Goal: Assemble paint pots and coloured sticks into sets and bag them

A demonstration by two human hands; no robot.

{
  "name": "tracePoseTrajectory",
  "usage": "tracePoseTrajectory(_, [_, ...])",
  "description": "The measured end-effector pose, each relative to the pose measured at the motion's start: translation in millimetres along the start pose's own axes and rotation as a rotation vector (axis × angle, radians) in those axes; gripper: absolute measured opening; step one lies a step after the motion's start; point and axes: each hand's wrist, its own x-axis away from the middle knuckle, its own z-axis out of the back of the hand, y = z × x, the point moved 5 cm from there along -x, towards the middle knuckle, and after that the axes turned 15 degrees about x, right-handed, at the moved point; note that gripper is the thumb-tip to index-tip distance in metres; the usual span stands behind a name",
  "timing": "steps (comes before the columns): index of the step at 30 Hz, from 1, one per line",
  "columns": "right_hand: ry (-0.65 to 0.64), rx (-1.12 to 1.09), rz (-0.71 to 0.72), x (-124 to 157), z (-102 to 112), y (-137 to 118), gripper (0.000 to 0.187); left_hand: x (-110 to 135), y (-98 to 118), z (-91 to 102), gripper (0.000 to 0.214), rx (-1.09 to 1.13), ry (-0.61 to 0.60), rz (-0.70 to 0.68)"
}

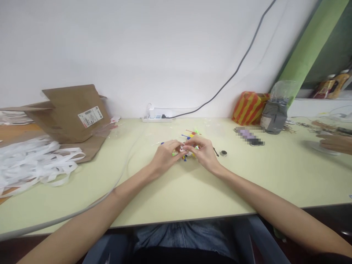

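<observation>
**Left hand:** The left hand [167, 154] is raised at the tabletop's middle, its fingertips pinching a small white piece [182, 148] from the left.

**Right hand:** The right hand [202, 152] comes in from the other side, its fingers [189, 147] bent inward and pinching the same piece, close against the left fingertips.

**Held thing:** The small white piece sits between both hands; its exact form is too small to tell.

**Around the hands:** A cluster of colored plastic sticks [187, 146] in blue, green, yellow and red lies under and just beyond the hands. A thin dark stick [216, 151] and a small black disc [224, 152] lie just right of them.

**Tabletop:** The pale yellow-green tabletop [225, 183] carries a cardboard mailer [70, 113], a heap of white paper strips [33, 165], a power strip [158, 118], an orange-striped bag [249, 110] and a gray bag [275, 117].

**Nearby person:** Another person's hand [334, 143] rests at the right edge, well apart.
</observation>
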Motion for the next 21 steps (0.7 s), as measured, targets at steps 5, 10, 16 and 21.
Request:
tracePoseTrajectory(5, [0.007,-0.003,0.03,-0.4,1.3,1.6,0.018,-0.1,5.2,0.6,0.023,0.057,0.03,0.013])
tracePoseTrajectory(10, [0.021,0.078,0.138,0.4,2.7,2.5,0.015,0.6,7.1,0.5,0.024,0.214,0.087,0.092])
tracePoseTrajectory(16, [0.039,0.198,0.298,3.0,6.5,-3.1,0.02,3.0,2.3,-2.7,0.028,0.472,0.16,0.245])
tracePoseTrajectory(21, [0.06,0.237,0.353,4.6,8.3,-6.5,0.021,2.5,-0.4,-9.8,0.032,0.704,0.108,0.306])
